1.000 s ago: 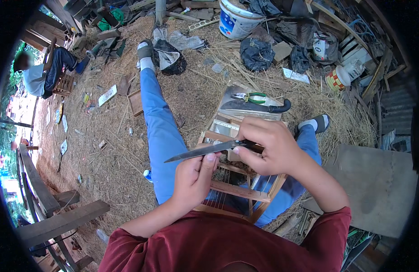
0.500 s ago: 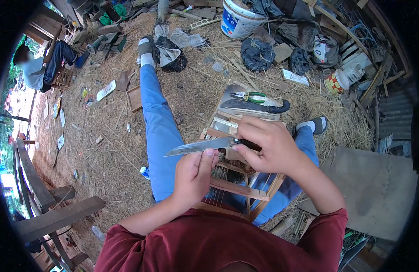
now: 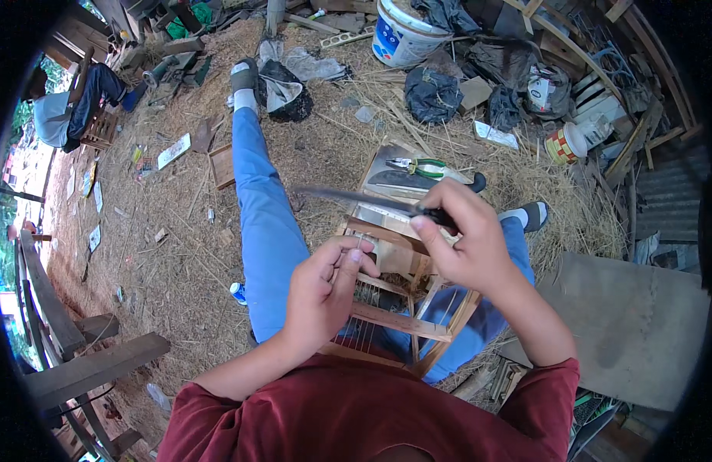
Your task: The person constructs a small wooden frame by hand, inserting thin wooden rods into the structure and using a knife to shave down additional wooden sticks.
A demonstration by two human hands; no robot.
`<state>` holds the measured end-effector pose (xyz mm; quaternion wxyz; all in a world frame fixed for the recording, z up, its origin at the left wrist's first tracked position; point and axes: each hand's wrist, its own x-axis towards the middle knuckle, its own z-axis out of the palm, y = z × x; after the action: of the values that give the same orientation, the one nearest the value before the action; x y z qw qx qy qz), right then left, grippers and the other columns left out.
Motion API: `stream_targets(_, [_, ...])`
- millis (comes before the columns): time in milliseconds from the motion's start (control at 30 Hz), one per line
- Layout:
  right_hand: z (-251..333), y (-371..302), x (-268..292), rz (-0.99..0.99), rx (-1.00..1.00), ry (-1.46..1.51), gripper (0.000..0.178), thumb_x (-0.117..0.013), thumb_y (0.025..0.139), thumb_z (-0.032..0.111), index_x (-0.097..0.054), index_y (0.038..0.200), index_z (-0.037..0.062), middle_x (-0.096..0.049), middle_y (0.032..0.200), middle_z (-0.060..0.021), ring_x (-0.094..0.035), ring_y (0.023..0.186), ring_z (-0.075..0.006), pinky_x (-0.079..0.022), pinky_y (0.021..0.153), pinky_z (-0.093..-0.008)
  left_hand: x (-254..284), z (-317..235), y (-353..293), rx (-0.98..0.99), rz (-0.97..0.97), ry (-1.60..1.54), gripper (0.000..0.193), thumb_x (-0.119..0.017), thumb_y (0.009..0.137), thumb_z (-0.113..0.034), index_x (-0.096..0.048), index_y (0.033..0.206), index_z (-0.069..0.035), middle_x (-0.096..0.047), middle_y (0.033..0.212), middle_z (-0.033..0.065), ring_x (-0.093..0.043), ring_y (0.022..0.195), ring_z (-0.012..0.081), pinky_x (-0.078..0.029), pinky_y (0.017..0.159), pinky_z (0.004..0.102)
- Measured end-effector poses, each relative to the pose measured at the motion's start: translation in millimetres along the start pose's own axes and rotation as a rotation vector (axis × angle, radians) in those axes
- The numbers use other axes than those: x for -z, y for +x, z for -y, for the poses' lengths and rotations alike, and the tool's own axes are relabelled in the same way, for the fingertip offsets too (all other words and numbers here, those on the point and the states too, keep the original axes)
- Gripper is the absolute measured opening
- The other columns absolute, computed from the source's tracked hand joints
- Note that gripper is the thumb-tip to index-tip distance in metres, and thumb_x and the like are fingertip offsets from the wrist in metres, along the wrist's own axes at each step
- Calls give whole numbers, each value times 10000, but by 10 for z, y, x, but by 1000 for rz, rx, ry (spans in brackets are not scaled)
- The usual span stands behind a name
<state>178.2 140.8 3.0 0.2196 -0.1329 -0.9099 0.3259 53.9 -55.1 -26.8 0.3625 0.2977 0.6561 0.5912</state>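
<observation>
Both hands (image 3: 319,292) (image 3: 475,245) are curled, near each other but apart.

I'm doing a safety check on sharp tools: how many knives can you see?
2: a slim knife in the right hand, and a broad, dark-handled knife lying beside the pliers. Others may be hidden.

gap between hands (image 3: 323,296), knife (image 3: 356,197) beyond

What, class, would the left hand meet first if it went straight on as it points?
Likely the wooden slat ahead of the left hand, though depth is unclear: the knife might come first.
</observation>
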Motion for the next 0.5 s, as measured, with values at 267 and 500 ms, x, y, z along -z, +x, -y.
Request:
stream_targets(267, [424, -169, 177, 5, 45, -225, 225, -778, 848, 193, -621, 915, 47, -609, 837, -107, -657, 695, -316, -514, 581, -396, 43, -77, 74, 128, -8, -101, 161, -526, 1100, -110, -636, 1158, -8, -765, 936, 76, -505, 477, 32, -388, 415, 199])
stream_targets(500, [690, -406, 230, 123, -76, -415, 230, -745, 898, 189, -565, 933, 50, -612, 817, -114, -653, 678, -321, -521, 578, -422, 18, -56, 67, 79, -7, -186, 116, -571, 1064, -73, -656, 1056, 5, -772, 912, 65, -520, 488, 27, -394, 418, 206])
